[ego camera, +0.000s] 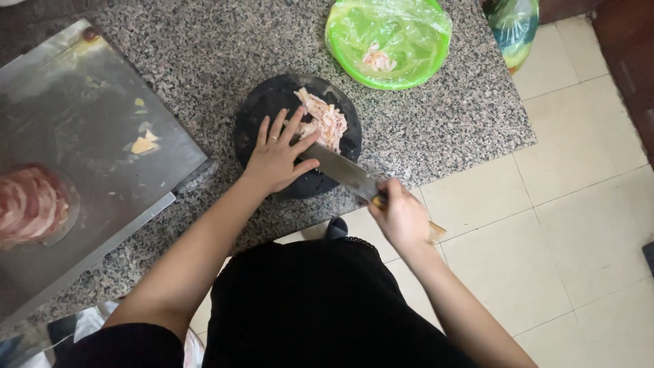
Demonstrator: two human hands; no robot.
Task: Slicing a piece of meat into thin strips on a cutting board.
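Head view, looking straight down. A cleaver [344, 170] is held by the right hand [403, 218], grip closed round the wooden handle at the edge of the table [436, 129]; the blade is angled up-left onto a round dark chopping block [262, 112].

The left hand [276, 158] is laid flat on the block, fingers spread, grip open w/ nothing clasped; fingertips are pressed against the pile of sliced pale-pink meat [321, 121]. A ring is seen on one finger. The blade tip is tucked just beside the thumb, touching the lower end of the meat pile.

Meat strips are heaped on the upper-right part of the block, approx. between the fingers and the far rim.

Behind the block, a green bowl [340, 61] lined w/ clear plastic film is set on the speckled granite table; a few bits of meat are seen inside it.

To the left, a metal tray [68, 102] is spread across the table, w/ small yellowish scraps [143, 144] on it. At the far left edge, a stack of layered raw red-and-white meat slices [27, 204] is seen.

Right side: beige floor tiles [579, 204]. Top right, a colourful plastic bag [514, 24], partly cut off.
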